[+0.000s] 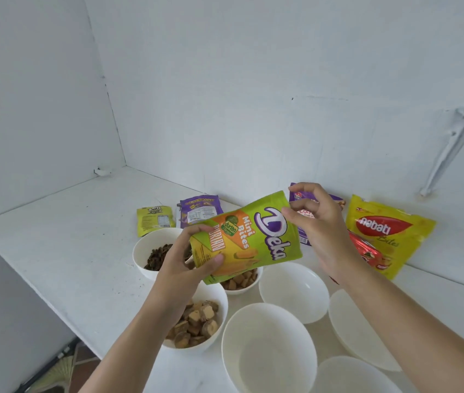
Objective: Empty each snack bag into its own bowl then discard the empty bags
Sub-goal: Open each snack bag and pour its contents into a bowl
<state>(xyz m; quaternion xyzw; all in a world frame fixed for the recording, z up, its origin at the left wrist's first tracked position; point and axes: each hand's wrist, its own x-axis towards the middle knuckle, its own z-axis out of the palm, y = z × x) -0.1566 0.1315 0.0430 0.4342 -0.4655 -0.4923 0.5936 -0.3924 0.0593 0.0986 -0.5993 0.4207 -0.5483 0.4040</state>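
Note:
I hold a green Deka Mini Bites bag [249,236] above the bowls, tilted. My left hand [188,256] grips its lower end, and my right hand [314,219] pinches its upper corner. Under it sits a white bowl of brown biscuit pieces [242,280], partly hidden by the bag. A bowl of dark snack [157,255] stands left, and a bowl of wafer chunks [196,321] near my left wrist. Two white bowls without contents [293,290] [267,350] stand to the right.
Against the back wall lie a small yellow-green bag [154,219], a purple bag [199,208], another purple bag [304,239] behind my right hand, a red pack [372,253] and a yellow Nabati bag [386,231]. Two more white bowls [358,330] [350,375] sit front right. The white table's edge [41,287] runs along the left.

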